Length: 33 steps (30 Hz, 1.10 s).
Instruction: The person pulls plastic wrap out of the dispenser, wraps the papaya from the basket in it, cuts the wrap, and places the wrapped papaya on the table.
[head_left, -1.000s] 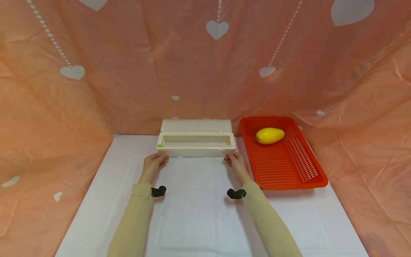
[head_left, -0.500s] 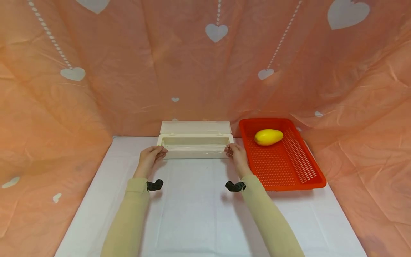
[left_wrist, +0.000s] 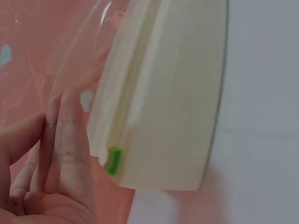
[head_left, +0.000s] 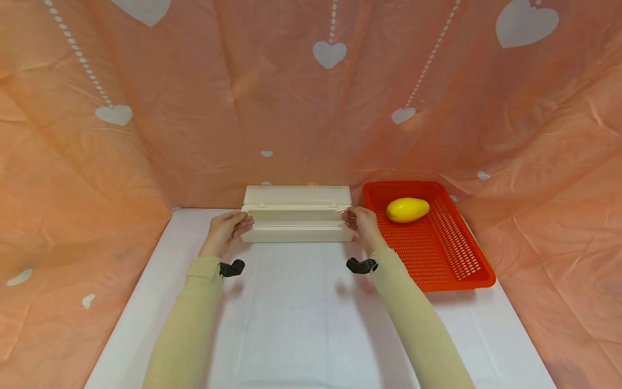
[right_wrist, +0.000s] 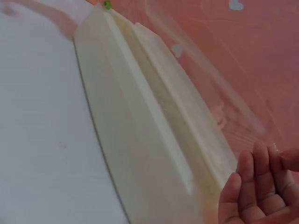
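Note:
A cream-coloured cling film dispenser box (head_left: 297,235) stands at the back middle of the table, its lid (head_left: 297,194) raised behind it. Clear cling film (left_wrist: 79,51) stretches between both hands above the box, creased and shiny in the wrist views. My left hand (head_left: 226,229) pinches one end of the film between thumb and fingers, by the box's left end. At the right end, my right hand (head_left: 363,224) pinches the other end. The green cutter slide (left_wrist: 113,161) sits at the left end of the box's front edge.
To the right stands a red perforated plastic basket (head_left: 486,278) with a yellow elongated fruit (head_left: 407,209) in its back part. A peach curtain (head_left: 291,119) with white hearts hangs behind and beside the white-covered table (head_left: 291,324).
Both hands have risen from the box's lower front corners to above its front edge, lifting the film with them. Box, basket and fruit stay put.

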Available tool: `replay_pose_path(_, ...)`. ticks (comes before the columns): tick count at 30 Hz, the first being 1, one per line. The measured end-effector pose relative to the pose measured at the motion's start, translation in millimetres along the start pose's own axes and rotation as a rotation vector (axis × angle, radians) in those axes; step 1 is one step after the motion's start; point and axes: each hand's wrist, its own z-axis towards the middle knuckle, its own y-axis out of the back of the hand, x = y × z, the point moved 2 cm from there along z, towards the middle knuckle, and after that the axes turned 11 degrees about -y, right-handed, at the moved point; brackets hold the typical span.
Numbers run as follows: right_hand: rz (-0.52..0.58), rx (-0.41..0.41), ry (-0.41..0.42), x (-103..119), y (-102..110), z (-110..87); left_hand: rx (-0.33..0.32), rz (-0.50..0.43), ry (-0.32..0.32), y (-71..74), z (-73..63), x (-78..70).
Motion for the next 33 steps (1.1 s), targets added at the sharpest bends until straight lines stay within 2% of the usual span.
replay_pose_path(5, -0.039, 0.009, 0.028, 13, 0, -3.3, 0.011, -0.013, -0.034, -2.4, 2.6, -16.2)
replay_pose_path(10, -0.094, 0.018, 0.065, 24, 1, -9.2, 0.024, 0.011, -0.064, -6.1, 5.6, -30.4)
replay_pose_path(15, -0.100, 0.022, 0.077, 33, 3, -13.2, 0.040, 0.033, -0.083, -12.5, 8.9, -40.4)
replay_pose_path(24, -0.114, 0.015, 0.075, 45, 4, -17.3, 0.014, 0.018, -0.087, -13.3, 18.2, -43.0)
replay_pose_path(33, -0.129, 0.024, 0.103, 54, 1, -15.4, 0.038, 0.012, -0.089, -10.8, 17.8, -46.1)
